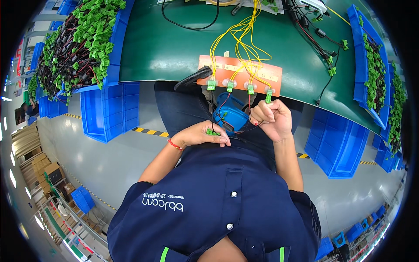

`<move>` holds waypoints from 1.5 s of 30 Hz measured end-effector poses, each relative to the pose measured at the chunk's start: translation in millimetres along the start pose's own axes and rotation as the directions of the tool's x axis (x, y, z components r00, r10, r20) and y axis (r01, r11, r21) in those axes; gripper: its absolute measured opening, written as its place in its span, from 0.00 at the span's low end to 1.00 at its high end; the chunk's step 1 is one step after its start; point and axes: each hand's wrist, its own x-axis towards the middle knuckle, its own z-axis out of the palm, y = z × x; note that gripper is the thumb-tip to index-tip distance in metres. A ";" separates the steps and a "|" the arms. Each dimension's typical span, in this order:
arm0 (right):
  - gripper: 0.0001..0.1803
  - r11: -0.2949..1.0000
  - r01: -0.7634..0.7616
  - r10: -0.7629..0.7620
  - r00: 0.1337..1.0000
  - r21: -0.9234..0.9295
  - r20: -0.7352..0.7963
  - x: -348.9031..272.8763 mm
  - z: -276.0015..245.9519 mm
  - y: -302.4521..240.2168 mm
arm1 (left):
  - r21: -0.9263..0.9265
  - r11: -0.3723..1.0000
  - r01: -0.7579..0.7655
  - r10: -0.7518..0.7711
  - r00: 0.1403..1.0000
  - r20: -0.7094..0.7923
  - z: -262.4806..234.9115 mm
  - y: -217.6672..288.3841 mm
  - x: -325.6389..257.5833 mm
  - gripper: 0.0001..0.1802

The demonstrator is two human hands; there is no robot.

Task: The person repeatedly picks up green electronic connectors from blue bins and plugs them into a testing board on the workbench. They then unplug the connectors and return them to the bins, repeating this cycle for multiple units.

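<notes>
An orange-red board with pale label strips lies at the table's near edge. Yellow wires run across it to a row of several green connectors along its near side. My right hand is closed, its bent fingers at the rightmost green connector, which hangs at the board's edge. Lower and to the left, my left hand curls around green terminal plugs with thin dark wires. Dark and red wires hang from the board between my hands; some ends are hidden by my fingers.
A blue bin heaped with green-plugged cables stands at the left, another blue bin at the right. Black cables lie on the green table. A dark strap-like piece overlaps the board. Blue crates stand below table level.
</notes>
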 end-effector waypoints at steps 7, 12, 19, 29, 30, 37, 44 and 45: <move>0.20 0.975 0.006 -0.030 0.994 0.220 0.102 5.3 -1.4 1.7 | -0.080 0.997 -0.018 0.020 1.000 0.021 3.2 1.2 1.7 0.12; 0.17 0.921 0.051 -0.123 0.979 -0.387 -0.165 -3.2 -0.6 -7.6 | -0.192 0.977 -0.097 0.111 0.992 0.061 6.0 1.3 1.1 0.12; 0.18 0.575 -0.228 0.218 0.968 -0.786 -0.121 -40.8 -9.6 -3.6 | -0.533 0.838 -0.115 0.080 0.993 -0.089 6.0 -4.6 2.2 0.12; 0.21 0.899 0.110 -0.111 0.994 -0.423 0.021 -40.5 14.7 -14.9 | -0.544 0.831 -0.121 0.034 0.985 -0.167 3.2 -4.6 3.2 0.12; 0.21 0.920 0.135 -0.127 0.991 -0.368 0.046 -38.7 17.3 -14.5 | -0.567 0.815 -0.123 0.034 0.986 -0.166 1.9 -4.2 1.0 0.14; 0.20 0.918 0.222 -0.226 0.974 -0.329 0.025 -32.8 7.1 -9.2 | -0.690 0.585 -0.427 0.128 0.888 -0.441 -9.5 -15.8 -24.3 0.32; 0.19 0.892 0.277 -0.306 0.952 -0.358 -0.025 -39.3 9.2 -14.5 | -0.737 0.514 -0.438 -0.077 0.832 -0.549 -19.0 -22.9 -20.5 0.25; 0.19 0.881 0.272 -0.315 0.948 -0.387 -0.049 -42.0 9.4 -17.4 | -0.709 0.594 -0.381 -0.108 0.835 -0.540 -17.7 -22.9 -18.1 0.25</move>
